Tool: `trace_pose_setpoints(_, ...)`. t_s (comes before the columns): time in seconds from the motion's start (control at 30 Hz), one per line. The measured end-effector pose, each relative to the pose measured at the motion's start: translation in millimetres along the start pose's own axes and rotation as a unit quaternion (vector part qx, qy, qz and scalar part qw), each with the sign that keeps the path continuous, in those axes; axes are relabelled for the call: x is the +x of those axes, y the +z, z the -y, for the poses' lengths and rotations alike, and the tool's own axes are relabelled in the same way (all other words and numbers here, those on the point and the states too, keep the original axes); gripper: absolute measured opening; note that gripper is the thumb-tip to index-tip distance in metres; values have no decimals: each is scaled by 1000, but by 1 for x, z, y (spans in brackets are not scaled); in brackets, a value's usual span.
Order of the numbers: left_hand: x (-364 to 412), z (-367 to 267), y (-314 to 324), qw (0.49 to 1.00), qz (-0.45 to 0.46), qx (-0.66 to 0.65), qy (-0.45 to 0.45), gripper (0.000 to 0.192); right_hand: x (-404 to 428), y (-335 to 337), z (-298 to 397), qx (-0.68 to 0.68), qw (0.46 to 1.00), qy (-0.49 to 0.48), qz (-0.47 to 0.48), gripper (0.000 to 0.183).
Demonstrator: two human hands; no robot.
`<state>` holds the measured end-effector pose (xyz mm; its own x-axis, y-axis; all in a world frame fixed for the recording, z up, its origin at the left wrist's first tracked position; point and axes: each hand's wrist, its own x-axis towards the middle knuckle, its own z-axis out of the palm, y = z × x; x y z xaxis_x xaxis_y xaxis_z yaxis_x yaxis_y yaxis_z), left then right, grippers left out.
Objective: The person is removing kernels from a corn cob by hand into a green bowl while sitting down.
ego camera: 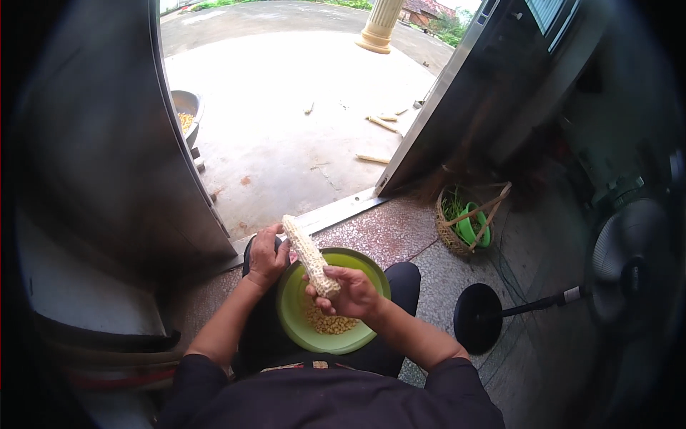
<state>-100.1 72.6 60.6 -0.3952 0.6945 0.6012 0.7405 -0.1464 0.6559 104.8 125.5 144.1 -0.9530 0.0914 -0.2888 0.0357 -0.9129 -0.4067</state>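
Note:
A stripped corn cob (pixel 310 257) lies slantwise over a green plastic basin (pixel 332 346) in my lap. My right hand (pixel 348 292) holds the cob by its lower end, with thumb and fingers around it. My left hand (pixel 268 252) is beside the cob's upper end, above my left knee; its fingertips are near the cob, and whether they touch it cannot be told. Loose corn kernels (pixel 331 322) cover part of the basin's bottom.
Ahead are a metal door sill (pixel 343 208) and open doors. Bare cobs (pixel 383 124) lie on the concrete outside, with a metal basin of kernels (pixel 187 120) at left. To my right stand a woven basket (pixel 453 241) with greens and a green bowl, and a standing fan (pixel 478 319).

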Motion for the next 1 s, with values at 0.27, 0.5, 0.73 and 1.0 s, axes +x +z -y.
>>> trace_pose_setpoints(0.27,-1,-8,5,992,70,89,50,36,30,-37,226,-83,908,-308,-272,67)
trace_pose_setpoints(0.5,-2,-5,0,991,94,78,46,25,-64,-112,150,-245,870,-305,-299,32)
trace_pose_setpoints(0.73,6,-7,4,977,148,120,92,19,-251,-309,4,-107,750,-228,-611,31)
trace_pose_setpoints(1.0,2,-4,18,945,281,140,87,33,-360,-425,-251,-18,624,75,-777,19)
